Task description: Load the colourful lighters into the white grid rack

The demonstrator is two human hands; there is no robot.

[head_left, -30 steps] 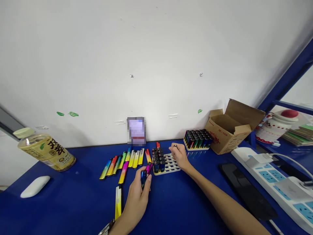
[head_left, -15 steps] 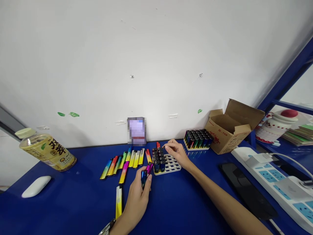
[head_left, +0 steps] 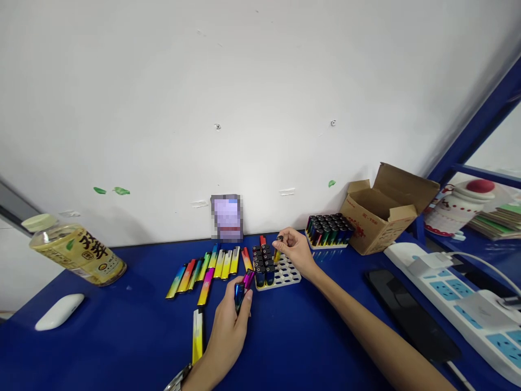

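Observation:
My left hand point(head_left: 228, 323) is closed around a blue lighter point(head_left: 239, 293) and a magenta lighter point(head_left: 248, 278), just in front of the tray. Between the fingertips of my right hand point(head_left: 295, 251) is an upright yellow lighter point(head_left: 277, 255) with a dark top, over the tray's holes. The white perforated tray point(head_left: 290, 276) carries dark-topped lighters point(head_left: 260, 276) standing in its left columns; bare holes show on its right. Loose multicoloured lighters point(head_left: 220, 264) lie in a row left of the tray. A white-and-yellow lighter point(head_left: 197, 335) lies by my left wrist.
A filled tray of lighters point(head_left: 329, 231) stands at the back right beside an open cardboard box point(head_left: 368, 222). Farther right are a black phone point(head_left: 411, 315) and a white power strip point(head_left: 443, 290). A bottle point(head_left: 79, 250) and white mouse point(head_left: 60, 311) occupy the left. A screen point(head_left: 227, 217) leans on the wall.
The yellow lighter now shows upright in my right fingers, which have shifted slightly over the tray. My left hand stays nearly still with its lighters.

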